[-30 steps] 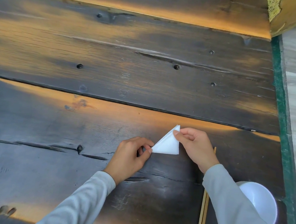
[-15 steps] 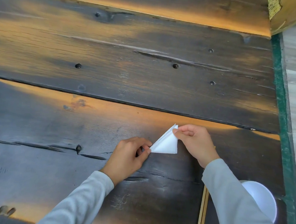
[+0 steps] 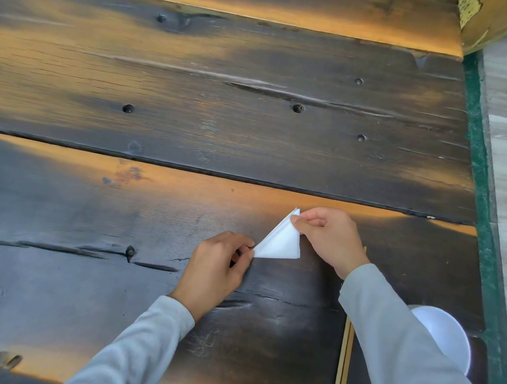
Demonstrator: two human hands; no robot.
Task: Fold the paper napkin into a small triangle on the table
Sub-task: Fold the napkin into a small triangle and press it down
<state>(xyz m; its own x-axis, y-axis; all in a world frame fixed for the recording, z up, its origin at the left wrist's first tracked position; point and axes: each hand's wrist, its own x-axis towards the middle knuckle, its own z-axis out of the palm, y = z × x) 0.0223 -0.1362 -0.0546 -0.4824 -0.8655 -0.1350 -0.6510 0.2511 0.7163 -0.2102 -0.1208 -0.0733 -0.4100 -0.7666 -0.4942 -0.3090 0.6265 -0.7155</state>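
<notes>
Although a second has passed, little has changed: the napkin (image 3: 281, 241) keeps the same small triangle shape and lies in the lower middle of the frame, on the desk (image 3: 193, 97) between your hands. Your left hand (image 3: 213, 270) still pinches the left corner, fingers (image 3: 246, 255) clamped on the paper. Your right hand (image 3: 330, 239) still pinches the top corner, fingers closed on it. That corner appears slightly raised off the wood, with layered edges showing along the slanted side. Neither grip has shifted along the paper.

Finding: the folding looks all but done, and this reads as aligning or tightening the last crease. The layers at the top are not yet pressed flat.

A white bowl (image 3: 446, 334) and wooden sticks (image 3: 343, 363) sit at lower right, partly behind your right sleeve, apart from the napkin.
</notes>
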